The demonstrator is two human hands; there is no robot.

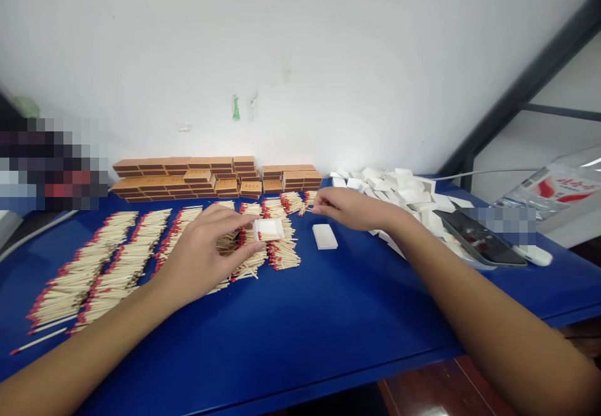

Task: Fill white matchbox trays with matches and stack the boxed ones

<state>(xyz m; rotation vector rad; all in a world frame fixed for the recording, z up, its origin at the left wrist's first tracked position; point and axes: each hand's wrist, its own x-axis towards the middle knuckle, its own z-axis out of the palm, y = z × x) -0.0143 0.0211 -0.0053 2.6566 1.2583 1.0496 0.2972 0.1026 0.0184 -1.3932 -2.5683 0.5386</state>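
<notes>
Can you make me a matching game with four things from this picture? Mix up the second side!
Things:
1. Orange matchboxes
2. White tray with matches inside
3. Phone
4. Loose matches

Where or how:
A. Laid in rows, red heads showing
B. Dark, on the right
C. Held in the left hand
D. Stacked near the wall

Pairs: 1-D, 2-C, 3-B, 4-A

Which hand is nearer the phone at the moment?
Right. The right hand is left of the phone, at the matches; the left hand is farther left, holding a small white tray.
</notes>
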